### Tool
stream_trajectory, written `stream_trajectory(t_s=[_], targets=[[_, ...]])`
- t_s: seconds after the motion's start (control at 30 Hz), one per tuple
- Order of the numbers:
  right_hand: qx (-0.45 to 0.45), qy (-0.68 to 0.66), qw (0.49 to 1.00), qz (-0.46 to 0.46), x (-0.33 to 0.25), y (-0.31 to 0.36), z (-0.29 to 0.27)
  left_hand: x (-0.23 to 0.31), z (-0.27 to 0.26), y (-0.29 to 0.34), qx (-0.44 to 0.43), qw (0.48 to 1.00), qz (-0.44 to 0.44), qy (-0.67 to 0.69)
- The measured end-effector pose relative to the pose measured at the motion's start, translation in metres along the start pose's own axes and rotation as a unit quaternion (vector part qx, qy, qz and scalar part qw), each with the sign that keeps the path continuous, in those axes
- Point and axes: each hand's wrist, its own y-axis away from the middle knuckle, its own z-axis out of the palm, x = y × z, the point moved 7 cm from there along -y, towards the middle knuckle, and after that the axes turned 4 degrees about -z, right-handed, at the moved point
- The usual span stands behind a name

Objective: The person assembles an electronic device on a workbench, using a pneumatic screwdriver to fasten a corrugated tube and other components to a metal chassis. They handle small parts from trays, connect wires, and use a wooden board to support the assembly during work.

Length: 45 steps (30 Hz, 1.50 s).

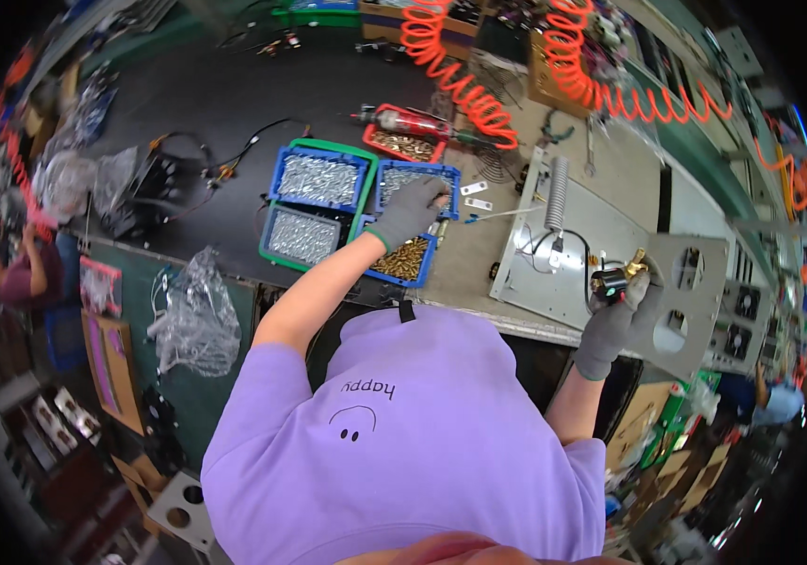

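Observation:
My left hand (411,213), in a grey glove with bare fingertips, reaches over a blue bin of small silver screws (401,179). Its fingers are curled together, and whatever they pinch is too small to make out. Below the wrist sits a blue bin of brass-coloured fittings (403,259). My right hand (615,320), gloved in grey too, is closed round a black cylindrical valve-like part (609,284) with a brass fitting (636,263) on top. A black cable runs from this part. It is held over the open grey metal housing (554,273), beside its upright panel with round holes (691,306).
More bins of silver screws (318,179) stand left on a green tray. A red power screwdriver (413,122) lies across a red bin (405,146). Coiled orange air hoses (464,89) hang over the bench. Pliers (554,130) and wire harnesses (224,171) lie about.

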Motion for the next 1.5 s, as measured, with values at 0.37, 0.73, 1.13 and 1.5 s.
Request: stream_trajectory(t_s=[0.37, 0.73, 1.13, 1.5], targets=[[0.083, 0.039, 0.99, 0.109, 0.05, 0.023, -0.072, 0.024, 0.099, -0.022, -0.184, 0.981, -0.06, 0.01], [0.048, 0.026, 0.991, 0.121, 0.114, -0.009, -0.137, 0.044, 0.169, 0.012, -0.084, 0.973, -0.203, 0.078], [-0.04, 0.021, 0.985, 0.168, 0.163, -0.05, -0.182, 0.046, 0.177, 0.03, 0.031, 0.975, -0.211, 0.056], [-0.01, 0.052, 0.986, 0.155, 0.151, -0.046, -0.161, -0.061, 0.168, -0.079, 0.133, 0.775, -0.51, 0.349]])
